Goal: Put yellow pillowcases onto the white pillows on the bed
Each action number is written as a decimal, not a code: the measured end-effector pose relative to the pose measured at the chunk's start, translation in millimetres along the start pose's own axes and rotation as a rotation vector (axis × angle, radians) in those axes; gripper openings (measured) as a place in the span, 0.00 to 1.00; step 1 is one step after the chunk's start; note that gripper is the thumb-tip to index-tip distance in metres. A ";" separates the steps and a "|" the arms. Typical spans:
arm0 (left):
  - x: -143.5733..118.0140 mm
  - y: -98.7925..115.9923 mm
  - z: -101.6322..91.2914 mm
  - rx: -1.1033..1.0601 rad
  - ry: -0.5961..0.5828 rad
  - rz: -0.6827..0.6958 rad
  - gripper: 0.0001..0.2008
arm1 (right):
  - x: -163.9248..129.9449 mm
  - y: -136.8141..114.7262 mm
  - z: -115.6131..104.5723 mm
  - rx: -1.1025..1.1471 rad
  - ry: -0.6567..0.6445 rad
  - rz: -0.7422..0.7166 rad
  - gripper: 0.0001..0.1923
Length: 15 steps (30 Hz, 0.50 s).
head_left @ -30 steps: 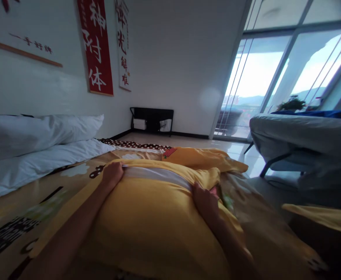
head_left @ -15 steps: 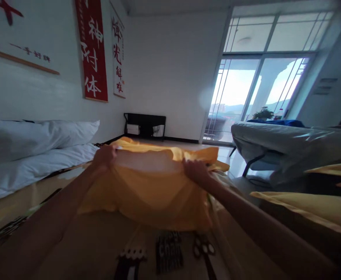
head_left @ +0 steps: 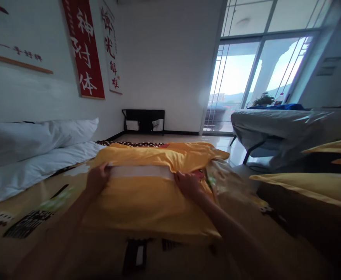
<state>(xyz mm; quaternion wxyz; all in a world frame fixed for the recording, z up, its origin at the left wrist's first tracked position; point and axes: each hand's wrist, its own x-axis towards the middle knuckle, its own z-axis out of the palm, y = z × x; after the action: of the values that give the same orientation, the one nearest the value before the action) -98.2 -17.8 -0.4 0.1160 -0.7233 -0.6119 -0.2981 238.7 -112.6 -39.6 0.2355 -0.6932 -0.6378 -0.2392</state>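
Lowered yellow pillowcase (head_left: 147,202), white pillow (head_left: 141,171) inside.

Red hanging scroll (head_left: 83,48) on left wall: white brush chars, top to bottom 神, 衬 (approx.), 体; topmost char cut off by frame edge. White scroll (head_left: 111,50) just right of it, nearer room corner: red chars, 光 legible, next approx. 解, 难; upper char too blurred. Framed white panel (head_left: 16,50) at far left of wall, above wood strip: small red line reading approx. 一手好牌; large red stroke above it cut off, unreadable. Patterned bedsheet (head_left: 25,227) near its front-left edge: black blocks w/ white lettering, too blurred to read. No other labels, brands or nos. legible.
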 end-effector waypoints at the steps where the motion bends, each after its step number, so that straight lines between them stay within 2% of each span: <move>1: 5.4 -0.3 -8.8 -0.008 0.053 -0.014 0.18 | 10.7 5.4 -11.3 -0.012 0.008 0.014 0.12; 4: 25.4 4.6 -48.2 -0.042 0.241 -0.051 0.22 | 45.0 14.9 -54.7 -0.047 0.066 0.082 0.15; 7: 35.5 9.8 -87.1 -0.008 0.424 -0.127 0.26 | 67.5 11.0 -88.4 -0.056 0.112 0.141 0.17; 8: 34.5 10.1 -95.7 0.024 0.471 -0.146 0.27 | 70.9 8.0 -93.7 -0.057 0.074 0.148 0.17; 10: 25.9 7.6 -100.7 0.121 0.501 -0.146 0.30 | 71.3 0.6 -92.5 -0.055 -0.108 0.126 0.16; 11: 18.7 4.7 -95.8 0.181 0.464 -0.127 0.32 | 68.4 -3.8 -85.8 -0.049 -0.231 0.100 0.15; 13: 1.2 -4.0 -71.0 0.294 0.265 -0.075 0.34 | 57.4 -14.4 -62.1 -0.026 -0.451 0.047 0.12; 15: -14.1 -15.7 -33.1 0.335 -0.091 -0.038 0.28 | 42.9 -27.2 -30.7 0.007 -0.565 0.043 0.10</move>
<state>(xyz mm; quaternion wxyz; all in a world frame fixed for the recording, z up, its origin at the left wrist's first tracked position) -123.7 -43.4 14.7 0.2017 -0.6950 -0.6711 -0.1610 213.7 -96.9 11.9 0.0559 -0.7450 -0.6640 -0.0291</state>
